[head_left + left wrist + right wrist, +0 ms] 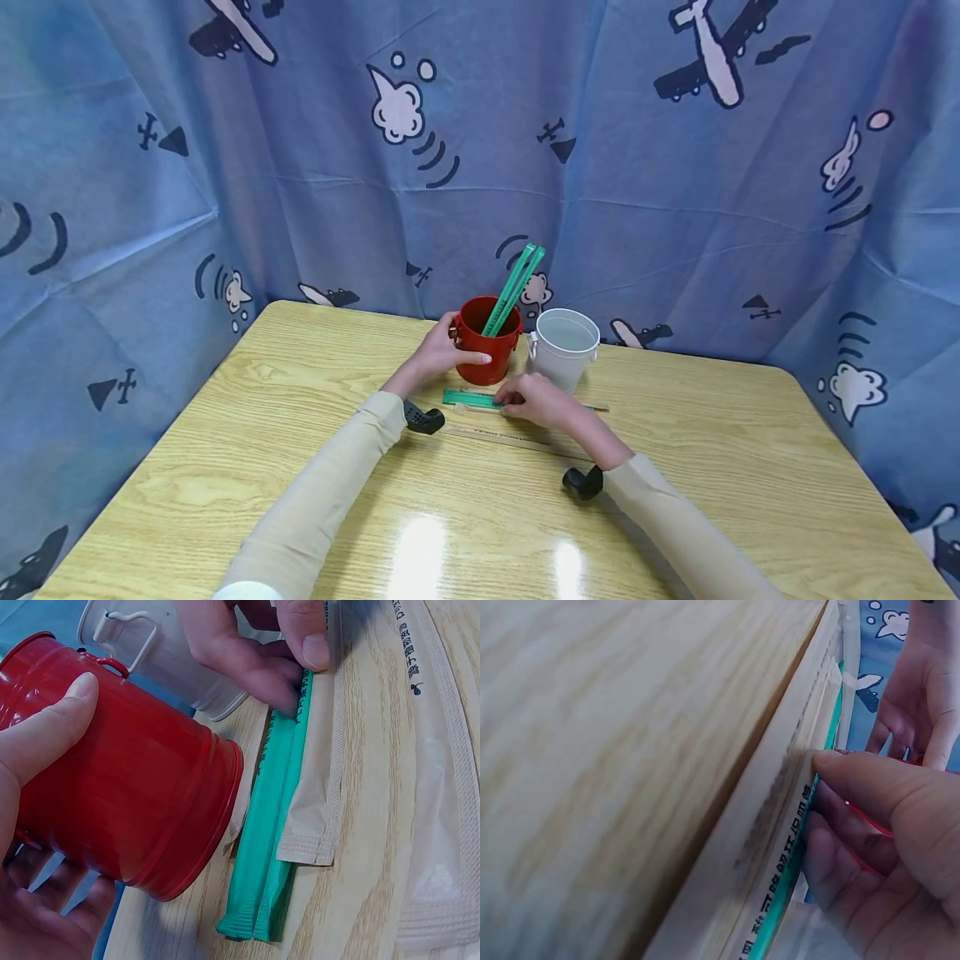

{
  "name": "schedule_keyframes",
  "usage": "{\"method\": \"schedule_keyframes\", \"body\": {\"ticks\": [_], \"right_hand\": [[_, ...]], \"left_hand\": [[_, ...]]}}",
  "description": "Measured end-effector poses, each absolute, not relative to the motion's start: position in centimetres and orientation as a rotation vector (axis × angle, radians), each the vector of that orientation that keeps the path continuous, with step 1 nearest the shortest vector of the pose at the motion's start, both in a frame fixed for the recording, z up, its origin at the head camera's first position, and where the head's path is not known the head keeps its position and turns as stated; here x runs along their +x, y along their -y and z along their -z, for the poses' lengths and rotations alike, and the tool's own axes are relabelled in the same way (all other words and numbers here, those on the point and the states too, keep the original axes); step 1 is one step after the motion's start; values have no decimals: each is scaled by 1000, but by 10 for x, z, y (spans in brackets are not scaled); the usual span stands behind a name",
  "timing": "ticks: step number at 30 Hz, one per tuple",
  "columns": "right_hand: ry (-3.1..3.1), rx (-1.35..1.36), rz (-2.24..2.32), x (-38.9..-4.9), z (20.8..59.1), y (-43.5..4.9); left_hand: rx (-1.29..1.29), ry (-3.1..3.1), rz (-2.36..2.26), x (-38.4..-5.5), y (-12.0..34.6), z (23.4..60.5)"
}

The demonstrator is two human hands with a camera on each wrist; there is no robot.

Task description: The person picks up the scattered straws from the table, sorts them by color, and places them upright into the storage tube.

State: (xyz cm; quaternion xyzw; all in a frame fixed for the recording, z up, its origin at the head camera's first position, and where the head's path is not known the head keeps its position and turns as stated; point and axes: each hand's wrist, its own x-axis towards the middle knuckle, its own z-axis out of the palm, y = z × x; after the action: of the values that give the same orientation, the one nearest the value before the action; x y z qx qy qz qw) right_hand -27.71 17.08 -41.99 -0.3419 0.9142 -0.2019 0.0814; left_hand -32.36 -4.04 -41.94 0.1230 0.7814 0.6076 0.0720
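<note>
"Tell about the left grip point(441, 350)."
"Holds the red bucket point(497, 362), with green packets point(521, 285) inside."
"And the right grip point(534, 398)?"
"Pinches a green packet point(468, 398) on the desk point(712, 467) by the white bucket point(562, 365)."

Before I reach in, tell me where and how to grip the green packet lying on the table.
Likely best: pinch the green packet across its narrow width, near the end on the left in the head view, coming from above. It is long and slim, that end juts past the paper packet beside it, and the right hand is farther along.
</note>
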Motion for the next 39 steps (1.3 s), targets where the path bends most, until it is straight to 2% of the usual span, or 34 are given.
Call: {"method": "schedule_keyframes", "body": {"ticks": [20,32,39], "right_hand": [[-2773,-950,483,-269,414,-161],[-2843,-1074,427,-264,411,-164],[-2878,-1190,448,-256,394,-168]], "left_hand": [[362,-2379,-1823,-325,40,424],[372,-2377,-1833,-327,40,427],[416,-2403,-1838,-324,40,426]]}}
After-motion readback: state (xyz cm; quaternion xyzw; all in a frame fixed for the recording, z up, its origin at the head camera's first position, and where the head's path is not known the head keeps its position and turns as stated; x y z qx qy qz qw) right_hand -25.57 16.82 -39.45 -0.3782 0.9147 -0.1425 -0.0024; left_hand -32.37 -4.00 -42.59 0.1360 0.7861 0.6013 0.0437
